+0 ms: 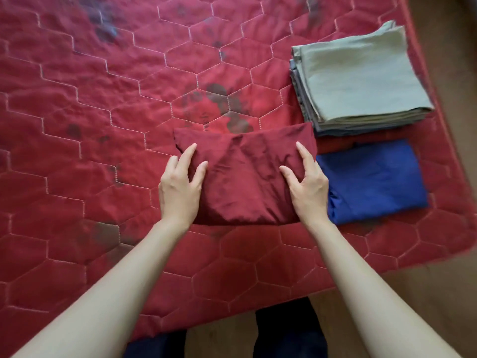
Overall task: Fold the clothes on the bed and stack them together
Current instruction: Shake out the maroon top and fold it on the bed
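A folded dark red garment (245,177) lies on the red quilted bed cover (90,125). My left hand (180,184) grips its left side, thumb on top and fingers spread over the edge. My right hand (307,182) grips its right side the same way. To the right lies a folded blue garment (371,179). Beyond that sits a stack of folded clothes (361,78) topped by a pale green piece.
The bed's near edge (232,313) and right edge border a wooden floor (438,293). My dark trouser legs (289,332) stand at the near edge. Dark printed patches mark the quilt's middle and far part.
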